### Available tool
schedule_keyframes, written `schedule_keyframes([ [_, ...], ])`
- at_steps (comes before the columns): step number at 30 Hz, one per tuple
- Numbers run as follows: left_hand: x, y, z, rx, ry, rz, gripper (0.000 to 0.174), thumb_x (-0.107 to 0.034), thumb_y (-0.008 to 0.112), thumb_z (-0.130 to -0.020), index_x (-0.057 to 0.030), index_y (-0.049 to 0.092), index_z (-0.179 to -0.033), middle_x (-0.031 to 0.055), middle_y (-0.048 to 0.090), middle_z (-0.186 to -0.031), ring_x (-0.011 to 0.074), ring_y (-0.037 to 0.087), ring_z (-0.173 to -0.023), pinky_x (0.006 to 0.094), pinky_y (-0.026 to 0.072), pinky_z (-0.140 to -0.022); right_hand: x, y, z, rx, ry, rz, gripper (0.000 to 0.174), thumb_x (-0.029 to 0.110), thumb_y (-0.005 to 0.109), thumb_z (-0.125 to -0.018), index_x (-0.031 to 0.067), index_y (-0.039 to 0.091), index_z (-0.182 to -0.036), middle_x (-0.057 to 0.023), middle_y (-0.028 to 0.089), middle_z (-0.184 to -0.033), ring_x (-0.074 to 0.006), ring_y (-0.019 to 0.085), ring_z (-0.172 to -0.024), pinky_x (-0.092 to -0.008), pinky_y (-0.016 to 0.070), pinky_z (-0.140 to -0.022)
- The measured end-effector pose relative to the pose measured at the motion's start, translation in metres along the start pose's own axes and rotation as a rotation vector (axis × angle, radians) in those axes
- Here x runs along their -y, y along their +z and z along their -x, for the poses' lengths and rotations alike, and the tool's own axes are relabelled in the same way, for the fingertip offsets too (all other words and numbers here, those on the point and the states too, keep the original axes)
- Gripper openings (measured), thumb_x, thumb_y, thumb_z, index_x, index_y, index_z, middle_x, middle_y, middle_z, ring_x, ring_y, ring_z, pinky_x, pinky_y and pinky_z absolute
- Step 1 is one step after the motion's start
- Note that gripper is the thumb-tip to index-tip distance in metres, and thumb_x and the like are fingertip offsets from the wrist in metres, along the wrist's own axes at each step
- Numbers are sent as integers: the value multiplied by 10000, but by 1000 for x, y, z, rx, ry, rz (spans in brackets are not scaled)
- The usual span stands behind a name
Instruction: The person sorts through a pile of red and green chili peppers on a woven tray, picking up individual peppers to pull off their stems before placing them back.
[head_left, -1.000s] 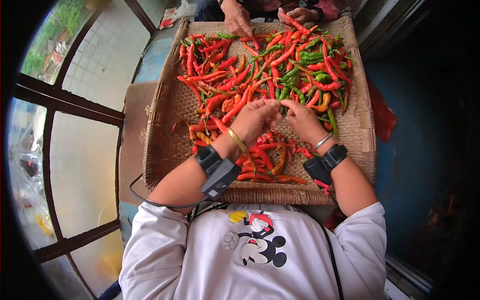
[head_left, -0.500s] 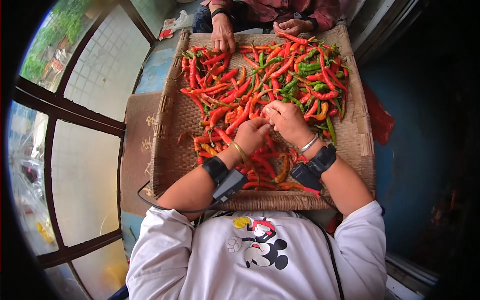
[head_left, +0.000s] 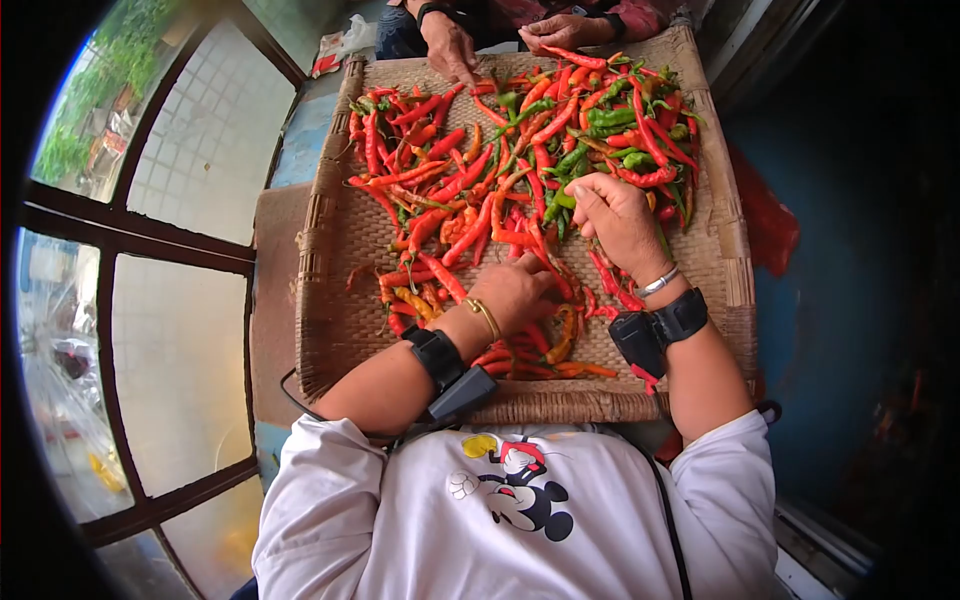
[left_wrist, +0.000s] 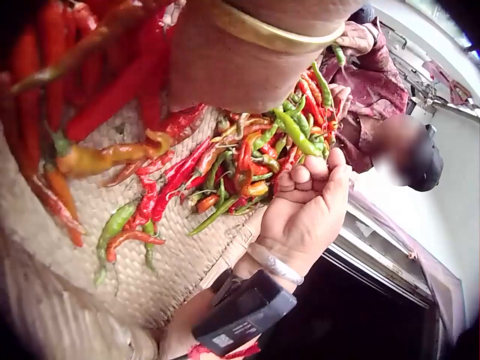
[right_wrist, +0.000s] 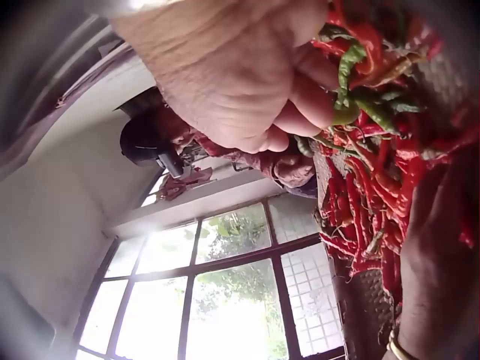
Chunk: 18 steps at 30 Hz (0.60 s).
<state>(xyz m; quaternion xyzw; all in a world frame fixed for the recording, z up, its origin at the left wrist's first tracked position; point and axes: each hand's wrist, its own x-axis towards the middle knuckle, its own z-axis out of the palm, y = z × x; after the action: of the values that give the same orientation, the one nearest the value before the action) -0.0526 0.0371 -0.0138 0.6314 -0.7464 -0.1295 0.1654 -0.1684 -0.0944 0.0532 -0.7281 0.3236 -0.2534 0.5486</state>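
My right hand (head_left: 620, 225) pinches a light green chili pepper (left_wrist: 296, 133) at its fingertips, above the right part of the woven basket tray (head_left: 722, 250). Lower and to the left, my left hand (head_left: 515, 293) reaches down among red chili peppers (head_left: 470, 235) at the near pile, its back toward the head camera. Its fingertips are hidden there, and I cannot tell whether they hold a pepper. The right wrist view shows this left hand (right_wrist: 435, 262) dark and close beside red peppers.
Across the tray sits another person, one hand (head_left: 450, 48) at the far edge, the other (head_left: 565, 32) by a red pepper. More green peppers (head_left: 610, 120) lie at the far right. A paned window (head_left: 180, 340) stands on the left; cables run from my wrist cameras.
My hands were together over the middle of the tray and have parted. The left has gone down to the near pile, the right out to the right with a green chili pepper.
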Motion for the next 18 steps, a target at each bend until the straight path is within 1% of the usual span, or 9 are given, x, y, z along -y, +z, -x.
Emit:
schedule_keyframes([
  [3,1,-1,-2,-71,-61,149,244,-276,609,-731,-107,610,-908,65,592,-874,260,550,-707,355,467,-624,-4,2,2,77,-43,28,194,192,513,-852,15,591,-861,-52,547,-597,-118,516,-502,-260,427,-484],
  [4,5,-1,-3,-136,-59,220,233,-279,592,-772,-78,602,-889,59,596,-828,235,552,-669,340,465,-583,-9,5,3,76,-170,116,173,186,519,-836,27,585,-826,-107,569,-640,-225,560,-545,-312,449,-525],
  [5,8,0,-5,-128,-54,220,233,-279,592,-772,-78,602,-889,59,596,-828,235,552,-669,340,465,-583,-9,8,4,69,-165,112,173,186,519,-836,27,585,-826,-107,569,-640,-225,560,-545,-312,449,-525],
  [7,15,0,-6,-29,-595,1060,266,-308,508,-857,-57,596,-855,31,566,-744,153,553,-647,277,446,-555,-10,16,8,86,-397,319,151,179,521,-816,43,573,-777,-133,575,-681,-298,577,-638,-353,459,-566],
  [8,19,-2,-5,-64,-575,1334,306,-312,433,-907,-49,583,-867,-12,556,-714,88,515,-589,223,414,-518,-9,20,11,122,-433,362,138,180,526,-803,56,563,-755,-113,575,-683,-297,582,-662,-369,464,-572],
  [9,20,-6,-4,-59,-576,1333,306,-312,433,-907,-49,583,-867,-12,556,-714,88,515,-589,223,414,-518,-7,23,13,149,-571,433,123,181,540,-789,65,557,-749,-97,560,-673,-282,580,-646,-372,467,-569],
  [11,20,-13,-3,-90,-679,1821,278,-308,449,-902,-63,576,-866,-11,562,-726,79,500,-579,218,409,-512,-11,27,18,263,-599,505,124,191,565,-766,74,544,-729,-90,552,-674,-274,576,-630,-373,469,-566],
  [16,21,-17,-3,8,-607,1908,209,-253,475,-896,-64,555,-854,0,565,-737,91,555,-648,216,467,-580,-15,34,24,357,-598,541,158,203,594,-738,73,522,-685,-95,548,-663,-276,574,-623,-378,465,-562],
  [18,23,-15,-5,-93,-596,1871,189,-228,476,-897,-59,551,-860,3,564,-732,90,553,-638,214,463,-566,-13,33,24,387,-566,485,168,213,613,-733,67,542,-691,-101,562,-645,-280,579,-611,-371,462,-553],
])
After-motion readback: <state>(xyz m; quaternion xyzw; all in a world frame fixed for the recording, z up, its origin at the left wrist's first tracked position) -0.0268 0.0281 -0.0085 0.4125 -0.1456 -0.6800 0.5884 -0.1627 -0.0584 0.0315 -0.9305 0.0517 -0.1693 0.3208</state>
